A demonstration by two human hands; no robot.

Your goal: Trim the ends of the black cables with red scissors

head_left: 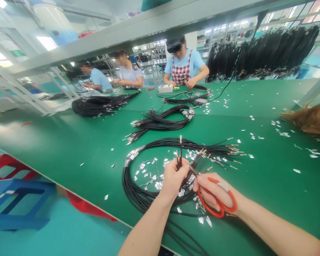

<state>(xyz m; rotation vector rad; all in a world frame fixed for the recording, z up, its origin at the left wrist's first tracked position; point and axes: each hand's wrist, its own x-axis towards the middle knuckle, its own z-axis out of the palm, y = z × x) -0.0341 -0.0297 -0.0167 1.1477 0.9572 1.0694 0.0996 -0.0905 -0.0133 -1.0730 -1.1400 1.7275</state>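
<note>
My left hand point(173, 176) is closed around a black cable point(180, 151), whose stripped end points upward above the fingers. In my right hand point(216, 188) is a pair of scissors point(230, 202) with red-orange handles; their blades lie close beside the left thumb, and I cannot tell whether they touch the cable. Around and beneath both hands curves a looped bundle of black cables point(126, 177), bound with silvery wrap point(133, 154) at its left bend. More bare-ended cables point(233, 151) fan out to the right. Scraps of foil point(158, 185) lie inside the loop.
Two further cable bundles point(173, 124) point(101, 105) lie farther back on the green table point(96, 149). Across it, a person in a checked apron point(182, 73) works near a white box point(165, 88). Blue point(18, 202) and red stools point(10, 165) stand left. Someone's hair point(314, 119) shows at right.
</note>
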